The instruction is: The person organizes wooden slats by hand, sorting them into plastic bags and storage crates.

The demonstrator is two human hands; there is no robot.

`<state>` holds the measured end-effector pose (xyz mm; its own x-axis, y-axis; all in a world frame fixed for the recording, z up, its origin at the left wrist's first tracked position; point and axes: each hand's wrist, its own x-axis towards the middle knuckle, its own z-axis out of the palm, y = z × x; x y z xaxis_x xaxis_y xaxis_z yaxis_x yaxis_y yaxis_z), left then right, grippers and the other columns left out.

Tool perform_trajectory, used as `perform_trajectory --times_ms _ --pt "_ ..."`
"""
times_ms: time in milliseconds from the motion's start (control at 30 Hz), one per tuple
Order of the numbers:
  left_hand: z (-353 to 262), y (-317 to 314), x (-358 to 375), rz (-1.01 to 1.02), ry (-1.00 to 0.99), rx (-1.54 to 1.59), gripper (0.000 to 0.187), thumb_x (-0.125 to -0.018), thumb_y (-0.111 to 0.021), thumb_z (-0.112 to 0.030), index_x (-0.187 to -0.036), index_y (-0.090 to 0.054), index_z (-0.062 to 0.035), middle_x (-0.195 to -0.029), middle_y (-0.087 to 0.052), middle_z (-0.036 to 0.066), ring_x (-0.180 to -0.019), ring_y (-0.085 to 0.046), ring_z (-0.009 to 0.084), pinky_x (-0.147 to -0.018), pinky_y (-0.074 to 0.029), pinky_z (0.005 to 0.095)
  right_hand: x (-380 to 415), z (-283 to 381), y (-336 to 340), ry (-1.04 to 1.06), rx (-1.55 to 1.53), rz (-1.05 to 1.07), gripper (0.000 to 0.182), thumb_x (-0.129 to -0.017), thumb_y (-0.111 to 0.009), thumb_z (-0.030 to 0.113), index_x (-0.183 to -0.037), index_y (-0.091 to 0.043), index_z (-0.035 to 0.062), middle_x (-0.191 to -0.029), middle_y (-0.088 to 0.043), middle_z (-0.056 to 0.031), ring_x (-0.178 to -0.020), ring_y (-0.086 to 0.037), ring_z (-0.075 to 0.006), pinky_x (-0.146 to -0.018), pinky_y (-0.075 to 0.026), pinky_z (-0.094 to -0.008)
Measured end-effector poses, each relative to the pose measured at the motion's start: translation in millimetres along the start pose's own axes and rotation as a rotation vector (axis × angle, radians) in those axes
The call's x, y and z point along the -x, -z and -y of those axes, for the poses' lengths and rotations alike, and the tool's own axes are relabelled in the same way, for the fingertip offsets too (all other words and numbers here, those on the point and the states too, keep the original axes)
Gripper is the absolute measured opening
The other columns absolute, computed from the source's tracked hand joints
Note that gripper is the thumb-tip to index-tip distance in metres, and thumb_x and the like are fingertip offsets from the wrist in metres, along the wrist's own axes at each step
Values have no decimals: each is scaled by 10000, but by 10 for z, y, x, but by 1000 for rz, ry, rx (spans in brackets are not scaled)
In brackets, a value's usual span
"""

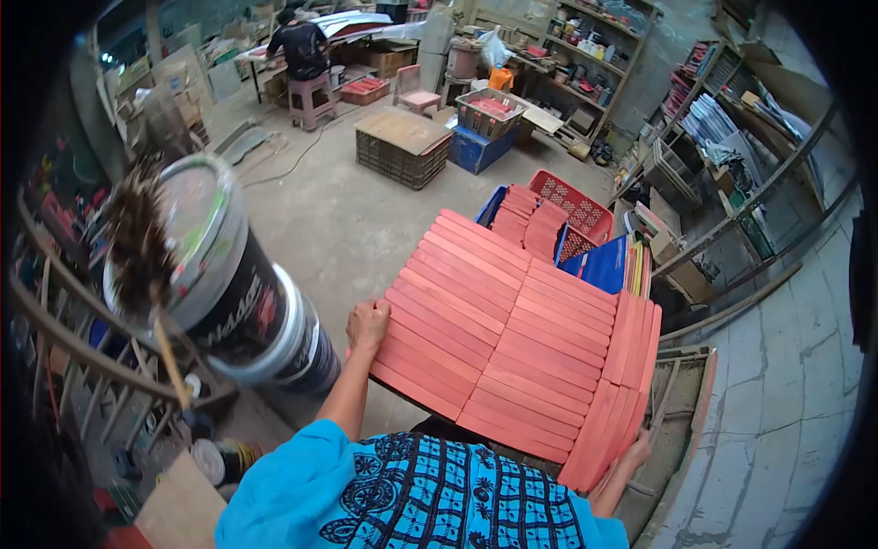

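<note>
Rows of red-painted wooden slats [494,329] lie side by side in front of me on a board, mostly hidden beneath them. My left hand [369,325] is closed at the left edge of this loaded board. At the lower right edge, my right hand [636,450] grips the other side, its fingers partly hidden. Along the right side, a few slats run at a different angle from the others. Just beyond the board, more red slats [530,220] sit in a blue crate [594,263] beside a red perforated basket [576,206].
Stacked paint buckets [242,306] stand close on the left, with a dark bristly brush [142,242] on top. A metal rack [732,220] and a block wall [777,393] bound the right. Farther off are a board-topped crate [402,146] and a seated person [300,50].
</note>
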<state>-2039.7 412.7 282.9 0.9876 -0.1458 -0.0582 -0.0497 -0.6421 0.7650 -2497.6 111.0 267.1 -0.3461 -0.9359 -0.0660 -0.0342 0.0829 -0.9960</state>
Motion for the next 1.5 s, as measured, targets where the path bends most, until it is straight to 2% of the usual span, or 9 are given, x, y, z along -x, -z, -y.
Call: perform_trajectory --times_ms 233,367,400,500,567,800,1067,1400,1500 --pt "-251 -468 -1534 -128 50 -12 382 -687 -459 -343 -771 -661 -29 -797 -597 257 -798 -577 414 -717 -438 467 -685 38 -2174 -3 86 75 243 -699 -527 167 -591 -534 -51 -613 -522 -48 -577 -463 -145 -518 -370 -315" --pt "-475 -468 -2242 -181 -10 -82 359 -664 -473 -333 -720 -668 -37 -720 -589 254 -727 -581 395 -664 -431 457 -926 214 -3360 131 441 109 342 -709 -497 249 -675 -557 -86 -620 -573 -159 -584 -520 -253 -573 -375 -394" --pt "-455 -465 -2401 -212 -39 -122 354 -659 -475 -329 -711 -670 -38 -706 -586 253 -717 -581 391 -656 -430 454 -730 549 -3654 178 525 122 364 -713 -477 281 -725 -586 -66 -665 -584 -198 -610 -542 -293 -599 -376 -415" --pt "-545 -391 -2813 -312 143 -27 348 -649 -477 -320 -695 -662 -29 -694 -582 251 -703 -576 393 -648 -427 455 -1124 173 -4520 247 556 301 357 -706 -477 268 -729 -588 -70 -664 -586 -202 -627 -551 -293 -602 -381 -398" --pt "-293 -377 -3293 -342 74 -79 351 -655 -474 -320 -691 -656 -21 -696 -582 249 -701 -572 392 -653 -423 455 -783 514 -5136 154 569 353 360 -700 -479 271 -734 -596 -68 -669 -584 -218 -633 -553 -308 -605 -386 -399" --pt "-77 -100 -5188 -401 31 -138 366 -679 -467 -311 -673 -636 14 -705 -577 258 -692 -563 394 -668 -411 449 -73 305 -7149 152 595 339 396 -726 -467 332 -784 -640 -20 -769 -601 -251 -739 -573 -390 -674 -410 -436" --pt "-215 244 -7491 -351 -77 -128 360 -696 -450 -273 -651 -607 48 -690 -579 246 -652 -559 382 -634 -406 436 585 94 -8991 97 471 317 406 -737 -475 330 -791 -631 -41 -735 -593 -252 -712 -569 -365 -663 -406 -429" --pt "-277 -637 -10365 -328 -313 -162 321 -711 -423 -209 -580 -542 58 -612 -547 223 -561 -521 356 -577 -372 440 541 -392 -11430 148 420 111 372 -736 -472 283 -762 -614 -60 -698 -601 -222 -632 -549 -309 -624 -397 -410" --pt "-215 -784 -11168 -280 -254 -83 333 -725 -423 -222 -583 -540 56 -604 -537 226 -552 -506 354 -564 -363 442 789 -110 -12037 79 553 269 352 -736 -474 269 -719 -600 -60 -659 -583 -213 -615 -532 -294 -613 -389 -411"
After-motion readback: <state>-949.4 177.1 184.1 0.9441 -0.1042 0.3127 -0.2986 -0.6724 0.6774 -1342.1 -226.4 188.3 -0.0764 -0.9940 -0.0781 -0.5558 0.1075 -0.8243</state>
